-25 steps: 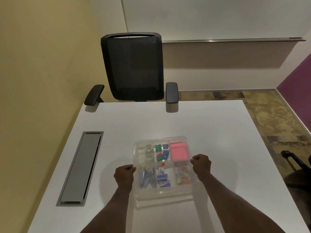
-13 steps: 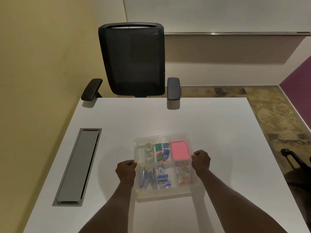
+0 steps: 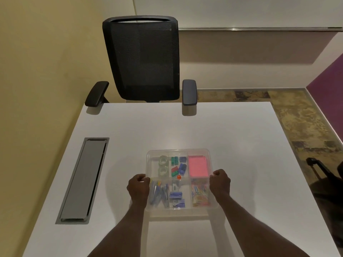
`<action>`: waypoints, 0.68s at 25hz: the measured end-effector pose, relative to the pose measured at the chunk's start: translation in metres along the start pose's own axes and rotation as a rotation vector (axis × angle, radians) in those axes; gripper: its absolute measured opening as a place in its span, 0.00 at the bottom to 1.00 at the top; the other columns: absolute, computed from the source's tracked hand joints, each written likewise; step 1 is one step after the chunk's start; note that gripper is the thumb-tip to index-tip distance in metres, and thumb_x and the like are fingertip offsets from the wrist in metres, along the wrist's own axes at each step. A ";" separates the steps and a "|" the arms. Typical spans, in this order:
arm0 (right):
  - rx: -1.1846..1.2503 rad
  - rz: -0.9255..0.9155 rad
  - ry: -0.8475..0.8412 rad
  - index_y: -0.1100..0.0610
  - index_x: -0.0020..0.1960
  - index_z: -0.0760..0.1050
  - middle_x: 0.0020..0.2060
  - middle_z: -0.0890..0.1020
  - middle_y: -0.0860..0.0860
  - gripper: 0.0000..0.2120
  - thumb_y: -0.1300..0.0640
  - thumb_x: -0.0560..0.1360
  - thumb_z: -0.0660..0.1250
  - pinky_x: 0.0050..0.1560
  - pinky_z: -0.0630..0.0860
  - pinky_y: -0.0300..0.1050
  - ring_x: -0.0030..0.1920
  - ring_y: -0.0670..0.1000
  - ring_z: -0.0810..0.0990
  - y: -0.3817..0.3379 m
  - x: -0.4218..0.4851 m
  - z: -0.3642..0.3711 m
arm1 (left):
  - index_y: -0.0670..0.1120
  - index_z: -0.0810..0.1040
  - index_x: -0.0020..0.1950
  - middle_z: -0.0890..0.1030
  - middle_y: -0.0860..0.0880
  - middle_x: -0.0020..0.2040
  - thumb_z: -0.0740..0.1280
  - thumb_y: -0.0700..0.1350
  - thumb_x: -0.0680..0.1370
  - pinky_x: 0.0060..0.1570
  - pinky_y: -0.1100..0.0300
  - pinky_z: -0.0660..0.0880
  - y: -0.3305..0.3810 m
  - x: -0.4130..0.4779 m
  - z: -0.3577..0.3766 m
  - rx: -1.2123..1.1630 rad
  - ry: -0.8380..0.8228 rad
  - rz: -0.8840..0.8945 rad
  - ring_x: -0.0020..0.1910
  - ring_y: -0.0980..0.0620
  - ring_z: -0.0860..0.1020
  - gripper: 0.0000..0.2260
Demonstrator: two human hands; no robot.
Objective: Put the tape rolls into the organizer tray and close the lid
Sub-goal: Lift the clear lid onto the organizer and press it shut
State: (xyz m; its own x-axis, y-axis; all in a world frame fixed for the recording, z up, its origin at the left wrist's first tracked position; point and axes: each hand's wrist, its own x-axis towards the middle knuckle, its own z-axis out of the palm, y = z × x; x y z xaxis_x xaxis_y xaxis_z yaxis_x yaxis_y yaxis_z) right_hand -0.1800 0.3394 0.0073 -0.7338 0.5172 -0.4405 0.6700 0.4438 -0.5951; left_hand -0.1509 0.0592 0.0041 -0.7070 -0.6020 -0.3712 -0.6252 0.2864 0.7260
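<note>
In the lower middle of the frame the left hand point(image 3: 138, 188) and right hand point(image 3: 220, 184) curl closed on opposite side edges of the clear organizer tray point(image 3: 179, 213) resting on the white surface point(image 3: 185, 130), its thin plastic probably light, slippery and slightly flexible, with two tape rolls point(image 3: 163, 166) lying in its far-left compartment.

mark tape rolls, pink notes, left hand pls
tape rolls point(image 3: 163, 160): head view, on the farther roll's top ring.
pink notes point(image 3: 197, 166): head view, middle of the top sheet.
left hand point(image 3: 138, 186): head view, back of the hand.
</note>
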 end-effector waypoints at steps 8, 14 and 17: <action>-0.408 -0.517 -0.091 0.58 0.80 0.58 0.80 0.62 0.55 0.31 0.53 0.81 0.64 0.78 0.64 0.49 0.79 0.56 0.61 -0.038 0.014 0.012 | 0.44 0.55 0.84 0.53 0.46 0.85 0.65 0.49 0.83 0.83 0.49 0.58 0.047 0.029 0.030 0.392 -0.222 0.396 0.85 0.46 0.53 0.33; -0.706 -0.580 -0.230 0.57 0.83 0.47 0.83 0.48 0.54 0.33 0.50 0.84 0.58 0.82 0.49 0.53 0.83 0.54 0.46 -0.042 0.039 0.020 | 0.41 0.47 0.85 0.45 0.45 0.86 0.60 0.53 0.86 0.84 0.50 0.48 0.056 0.038 0.050 0.574 -0.378 0.337 0.86 0.47 0.44 0.34; -0.721 -0.588 -0.223 0.56 0.83 0.45 0.83 0.46 0.54 0.33 0.49 0.84 0.57 0.82 0.47 0.54 0.83 0.54 0.45 -0.037 0.039 0.022 | 0.41 0.44 0.85 0.43 0.44 0.86 0.62 0.53 0.85 0.84 0.50 0.46 0.054 0.037 0.053 0.594 -0.377 0.342 0.85 0.46 0.43 0.37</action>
State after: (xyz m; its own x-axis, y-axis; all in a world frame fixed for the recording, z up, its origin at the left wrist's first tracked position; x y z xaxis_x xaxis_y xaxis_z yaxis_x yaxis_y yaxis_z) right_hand -0.2359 0.3271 -0.0031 -0.9296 -0.0503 -0.3652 0.0410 0.9704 -0.2378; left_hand -0.2280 0.0923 -0.0016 -0.8906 -0.1450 -0.4312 -0.3492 0.8253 0.4437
